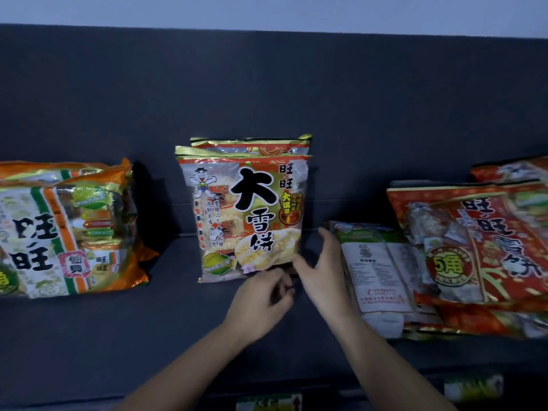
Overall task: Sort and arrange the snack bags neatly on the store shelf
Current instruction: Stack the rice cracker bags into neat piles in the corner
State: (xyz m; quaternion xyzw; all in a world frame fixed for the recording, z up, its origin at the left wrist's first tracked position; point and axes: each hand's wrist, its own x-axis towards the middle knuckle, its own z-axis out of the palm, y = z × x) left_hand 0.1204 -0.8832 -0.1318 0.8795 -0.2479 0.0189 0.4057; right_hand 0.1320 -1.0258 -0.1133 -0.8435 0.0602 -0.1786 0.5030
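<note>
right hand (323,271): we see it spread wide, fingers straight and apart, holding nothing; it sits just right of the front bag's lower right corner, with the thumb reaching toward that corner. We cannot tell if it touches.
left hand (261,301): just below the front bag's lower right corner, with fingers curled and blurred. We cannot tell whether they pinch the bottom edge or hold nothing.
front bag (246,215): stands upright on the shelf and faces us; it is gold and red, with large black characters and a cartoon boy.
rear bags (252,143): at least 2 more of the same kind stand right behind the front bag, and we see only their top seals above it.
pale bag (376,271): right of the front bag, just past the right hand, lying flat with its printed back up.
red bags (486,241): farther right of the front bag, several lie flat and overlap, covering the pale bag's far side; 1 shows a round badge with a 5.
orange bags (68,229): well left of the front bag, a group in orange, green and white, leaning backward.
shelf (148,336): the dark surface under the front bag.
back panel (267,84): the dark wall behind the front bag.
bright patches (474,387): below the front bag at the frame's lower edge, 2 blurred spots we cannot identify.
</note>
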